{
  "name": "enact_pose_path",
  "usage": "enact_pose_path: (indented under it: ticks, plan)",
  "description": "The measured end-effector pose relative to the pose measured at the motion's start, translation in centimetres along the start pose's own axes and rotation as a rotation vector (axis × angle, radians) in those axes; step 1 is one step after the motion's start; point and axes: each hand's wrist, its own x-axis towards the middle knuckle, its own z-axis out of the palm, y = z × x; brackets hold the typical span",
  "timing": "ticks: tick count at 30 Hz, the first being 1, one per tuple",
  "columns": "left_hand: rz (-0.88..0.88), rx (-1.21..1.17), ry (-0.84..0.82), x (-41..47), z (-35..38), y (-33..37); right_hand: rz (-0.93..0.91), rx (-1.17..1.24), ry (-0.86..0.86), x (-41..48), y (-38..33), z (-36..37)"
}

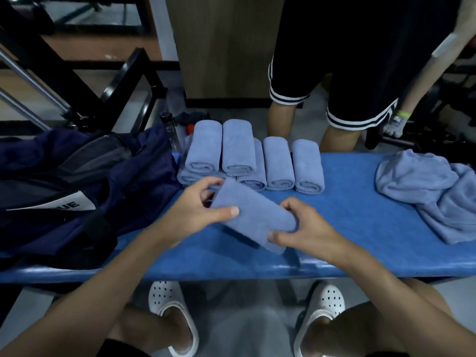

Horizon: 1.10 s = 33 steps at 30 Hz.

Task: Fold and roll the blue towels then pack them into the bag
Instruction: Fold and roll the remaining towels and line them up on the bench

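A rolled blue towel [253,215] is held just above the blue bench [347,228], tilted from upper left to lower right. My left hand [198,212] grips its left end, thumb on top. My right hand [298,225] grips its lower right end. Behind it, several rolled blue towels [237,148] lie stacked side by side in two layers at the bench's far edge. A heap of unfolded blue towels [432,191] lies at the bench's right end. The open dark navy bag [77,176] sits on the left end of the bench.
A clear bottle [171,132] stands between the bag and the stacked rolls. Another person in black shorts [334,73] stands just beyond the bench, a gloved hand [395,123] hanging at the right. Black metal frames [77,81] stand at the far left.
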Motion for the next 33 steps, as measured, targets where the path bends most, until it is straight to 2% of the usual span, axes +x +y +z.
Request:
enact_pose_path:
  ticks: [2,5,9,12,17,21,24,27,29,31,33]
  plan:
    - [0.004,-0.254,0.023,0.6,0.7,1.5,0.011,0.158,0.077,0.0,-0.5,-0.6]
    - [0.055,-0.476,-0.058,1.4,2.6,3.5,0.016,0.341,0.137,0.1,-1.4,-0.9]
    - [0.018,-0.567,-0.018,2.7,5.3,5.2,0.034,0.534,0.237,0.4,-1.8,-1.3]
    - [-0.014,-0.544,0.029,3.9,6.3,6.1,0.047,0.542,0.226,0.4,-1.4,-2.2]
    - [-0.081,-0.372,0.042,6.2,6.6,7.3,0.066,0.655,0.17,2.4,-1.9,-5.3]
    - [-0.103,-0.213,0.039,8.3,6.4,7.9,0.093,0.586,0.093,5.5,-3.4,-6.5]
    - [-0.063,-0.099,0.16,10.2,5.7,8.5,0.113,0.54,0.188,8.1,-4.0,-6.2]
    - [0.126,0.333,0.318,11.9,3.8,8.5,0.169,0.511,0.288,10.7,-4.2,-6.4]
    - [0.196,0.647,0.279,12.4,2.5,8.3,0.206,0.459,0.285,12.2,-4.0,-6.5]
    - [0.17,0.775,0.183,12.9,1.4,7.5,0.23,0.414,0.279,13.5,-3.9,-6.4]
    - [0.107,0.778,0.136,13.3,0.8,6.8,0.235,0.42,0.279,14.7,-3.9,-6.3]
